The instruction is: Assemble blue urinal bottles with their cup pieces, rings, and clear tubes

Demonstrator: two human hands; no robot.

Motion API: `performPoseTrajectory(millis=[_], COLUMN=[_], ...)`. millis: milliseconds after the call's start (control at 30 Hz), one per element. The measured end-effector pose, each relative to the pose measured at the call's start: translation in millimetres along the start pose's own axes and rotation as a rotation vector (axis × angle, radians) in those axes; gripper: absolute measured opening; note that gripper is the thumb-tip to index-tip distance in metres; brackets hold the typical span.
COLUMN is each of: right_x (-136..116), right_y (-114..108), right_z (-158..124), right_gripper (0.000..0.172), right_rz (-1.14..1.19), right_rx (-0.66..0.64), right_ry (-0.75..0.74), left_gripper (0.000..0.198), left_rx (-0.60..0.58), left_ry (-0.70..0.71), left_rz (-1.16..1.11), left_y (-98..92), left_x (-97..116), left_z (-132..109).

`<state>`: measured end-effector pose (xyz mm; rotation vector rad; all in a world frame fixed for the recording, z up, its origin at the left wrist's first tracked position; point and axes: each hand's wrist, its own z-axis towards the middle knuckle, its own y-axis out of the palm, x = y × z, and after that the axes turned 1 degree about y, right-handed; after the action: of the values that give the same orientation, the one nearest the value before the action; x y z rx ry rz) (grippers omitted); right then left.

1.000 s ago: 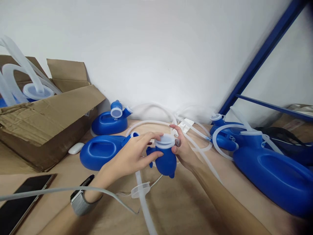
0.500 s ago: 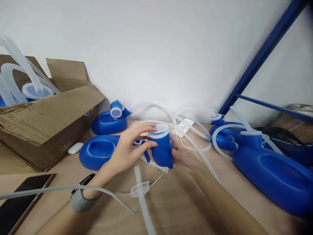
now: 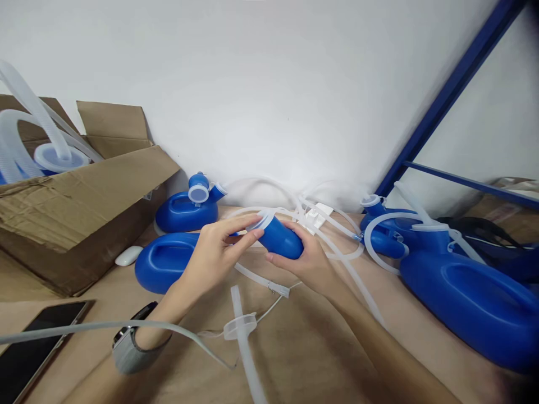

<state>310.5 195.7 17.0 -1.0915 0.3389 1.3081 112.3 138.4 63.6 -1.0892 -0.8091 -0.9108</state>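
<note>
A blue cup-like part [image 3: 280, 240] with a translucent white rim is held between both hands above the table, tilted with its rim toward the upper left. The fingertips and thumb of my left hand [image 3: 217, 244] pinch the rim. My right hand [image 3: 309, 258] wraps round the rounded blue end. Below them, a clear tube with a translucent disc [image 3: 240, 326] round it lies on the table. Another tube end with a white connector [image 3: 278, 289] rests just under the hands. A blue bottle [image 3: 162, 264] lies behind my left wrist.
An open cardboard box [image 3: 84, 213] with tubes stands left, near a white mouse [image 3: 128, 256] and a phone [image 3: 42, 342]. Another blue bottle [image 3: 185, 213] stands behind. Coiled tubing, a white power strip [image 3: 319, 217] and a large blue bottle [image 3: 467, 297] are right. A grey cable [image 3: 168, 324] crosses the front left.
The blue part has turned from nearly upright to tilted, its rounded end swinging right. My right hand has moved from beside it to wrap round that end; my left hand stays at the rim.
</note>
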Motion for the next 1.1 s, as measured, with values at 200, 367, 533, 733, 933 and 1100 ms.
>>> performPoseTrajectory(millis=[200, 367, 533, 733, 933, 1100], right_x=[-2.0, -10.0, -9.1, -2.0, -15.8, -32.4], right_y=[6.4, 12.2, 19.9, 5.9, -10.9, -9.7], right_z=[-11.6, -15.9, -19.7, -13.3, -3.9, -6.4], right_gripper=[0.066, 0.061, 0.073, 0.08, 0.11, 0.064], right_rz=[-0.61, -0.803, -0.654, -0.194, 0.656, 0.572], right_rx=[0.233, 0.267, 0.212, 0.37, -0.458, -0.521], right_ry=[-0.446, -0.685, -0.723, -0.383, 0.271, 0.17], left_gripper=[0.066, 0.075, 0.062, 0.063, 0.061, 0.08], left_rx=[0.047, -0.108, -0.126, -0.007, -0.122, -0.192], left_ry=[-0.022, -0.041, -0.008, 0.013, 0.144, 0.309], left_rz=[0.095, 0.154, 0.158, 0.177, 0.261, 0.074], left_y=[-2.5, -14.0, -9.6, -12.9, -21.2, -17.1], left_x=[6.5, 1.5, 1.4, 10.9, 13.7, 0.3], left_z=[0.6, 3.4, 2.8, 0.9, -5.3, -7.0])
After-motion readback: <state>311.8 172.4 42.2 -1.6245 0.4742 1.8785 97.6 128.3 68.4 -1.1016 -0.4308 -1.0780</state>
